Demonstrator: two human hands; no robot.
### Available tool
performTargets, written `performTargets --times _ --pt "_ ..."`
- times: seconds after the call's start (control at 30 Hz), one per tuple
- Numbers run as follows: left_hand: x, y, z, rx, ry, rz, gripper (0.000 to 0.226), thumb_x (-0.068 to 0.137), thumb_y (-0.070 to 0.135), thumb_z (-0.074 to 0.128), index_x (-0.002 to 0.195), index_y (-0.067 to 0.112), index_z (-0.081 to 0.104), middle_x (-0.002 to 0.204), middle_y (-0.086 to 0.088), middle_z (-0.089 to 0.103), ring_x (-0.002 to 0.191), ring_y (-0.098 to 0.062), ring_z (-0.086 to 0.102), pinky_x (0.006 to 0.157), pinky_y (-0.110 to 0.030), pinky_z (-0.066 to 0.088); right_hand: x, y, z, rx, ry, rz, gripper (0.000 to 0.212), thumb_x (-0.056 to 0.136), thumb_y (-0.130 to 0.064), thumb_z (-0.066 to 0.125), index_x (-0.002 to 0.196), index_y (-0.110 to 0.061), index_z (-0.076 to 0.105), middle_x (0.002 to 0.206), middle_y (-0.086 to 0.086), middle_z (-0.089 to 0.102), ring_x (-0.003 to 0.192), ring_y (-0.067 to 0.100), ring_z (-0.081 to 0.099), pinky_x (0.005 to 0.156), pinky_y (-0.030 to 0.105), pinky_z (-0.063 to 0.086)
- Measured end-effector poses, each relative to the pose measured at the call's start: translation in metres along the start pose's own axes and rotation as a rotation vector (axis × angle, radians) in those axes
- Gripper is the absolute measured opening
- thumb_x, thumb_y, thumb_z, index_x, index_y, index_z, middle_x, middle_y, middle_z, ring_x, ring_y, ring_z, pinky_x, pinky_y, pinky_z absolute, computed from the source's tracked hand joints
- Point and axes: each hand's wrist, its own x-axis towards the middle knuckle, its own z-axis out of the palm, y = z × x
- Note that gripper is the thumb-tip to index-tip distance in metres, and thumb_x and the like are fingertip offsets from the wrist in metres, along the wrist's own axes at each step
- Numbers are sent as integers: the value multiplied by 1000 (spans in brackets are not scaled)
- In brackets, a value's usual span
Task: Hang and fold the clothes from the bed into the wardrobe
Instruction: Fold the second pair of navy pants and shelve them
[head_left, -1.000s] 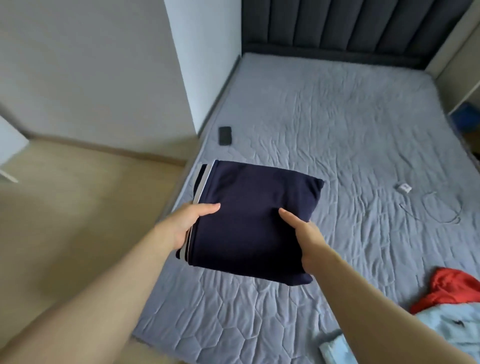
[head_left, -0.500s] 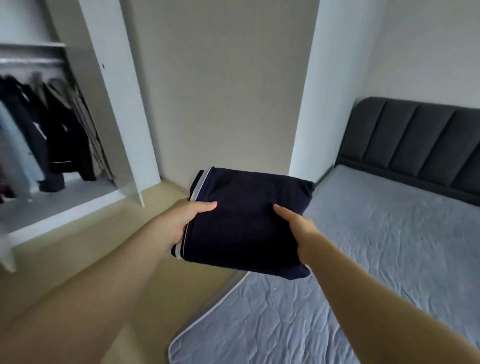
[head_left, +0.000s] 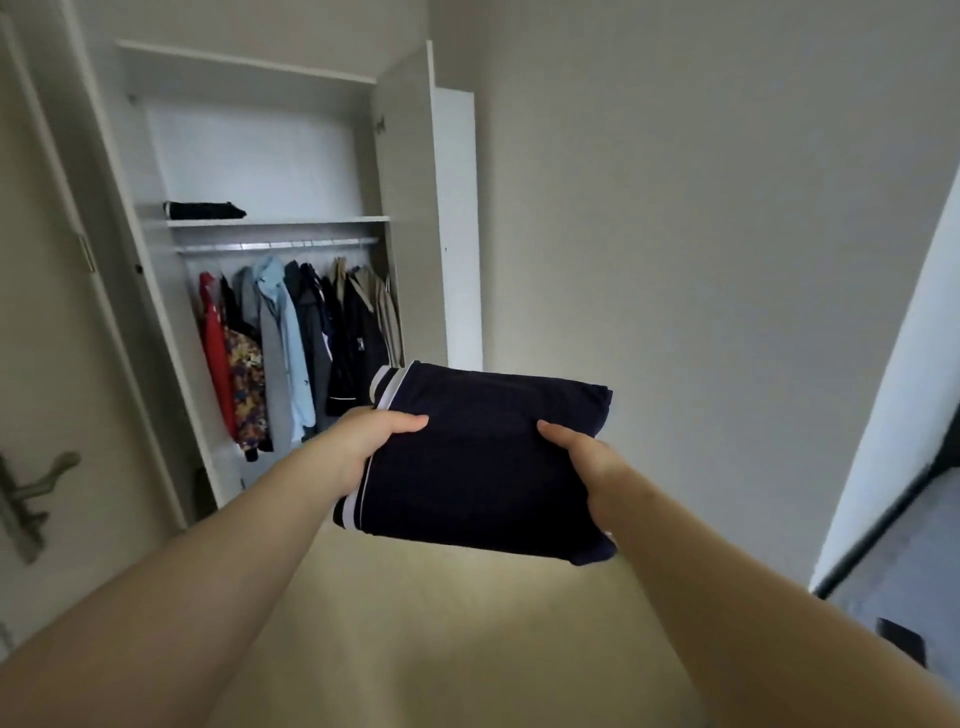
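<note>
A folded navy garment (head_left: 483, 462) with a white-striped hem is held flat in front of me above the floor. My left hand (head_left: 369, 441) grips its left edge, thumb on top. My right hand (head_left: 587, 467) grips its right side, thumb on top and fingers hidden beneath. The open wardrobe (head_left: 405, 208) stands ahead to the left. Its shelf (head_left: 291, 221) carries one folded dark item (head_left: 204, 209). Several hung clothes (head_left: 291, 343) fill the rail (head_left: 275, 244) below.
The wardrobe's right door (head_left: 457, 228) stands open against a plain wall. A door with a metal handle (head_left: 31, 493) is at the far left. The bed's edge (head_left: 893, 561) with a dark phone (head_left: 901, 639) shows at the lower right. Beige floor lies below.
My view has swung left from the bed to face the wardrobe. Both hands keep the same hold on the folded navy garment, carried away from the bed.
</note>
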Motion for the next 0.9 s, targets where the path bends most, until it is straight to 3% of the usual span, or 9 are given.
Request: performTargets --times 0.1,0.37,0.43,0.5,0.6,0.73,0.9 --pt "31 18 -54 -12 34 7 22 76 15 74 96 12 65 91 -12 70 82 -29 66 58 -33 49 33 -16 61 8 -52 -20 48 74 -39 74 109 -10 59 99 11 67 90 30 63 80 40 49" --pt "112 47 -145 -47 147 19 13 78 13 72 87 11 63 83 -12 68 75 -27 65 56 -32 48 125 -48 174 -14 -171 -39 51 77 -36 73 117 -8 58 103 13 67 91 31 63 74 38 50" --pt "135 52 -157 -53 168 27 12 79 14 71 85 11 61 81 -11 68 73 -26 64 54 -31 47 152 -55 192 -21 -188 -49 54 77 -36 73 120 -8 56 106 14 66 94 32 62 82 42 51" --pt "163 59 -166 -65 183 33 15 79 14 71 90 10 61 87 -12 67 77 -27 64 56 -32 47 183 -63 209 -21 -208 -61 56 77 -35 73 122 -9 54 108 14 65 96 33 62 86 44 50" --pt "213 76 -178 -83 193 44 23 78 14 72 98 10 60 94 -14 67 83 -29 64 59 -34 48 234 -81 229 12 -248 -78 53 77 -32 73 122 -11 54 106 13 67 93 33 64 78 42 52" --pt "287 103 -184 -115 241 90 22 78 12 72 97 10 61 93 -15 67 83 -30 64 60 -34 49 309 -119 253 -5 -288 -110 51 79 -30 72 122 -7 57 109 15 66 97 34 63 92 45 50" --pt "371 145 -201 -145 305 109 22 78 15 72 96 7 61 94 -17 66 85 -33 64 62 -35 50 394 -175 290 -24 -342 -162 45 80 -28 71 117 -7 58 103 15 67 89 31 64 71 38 51"
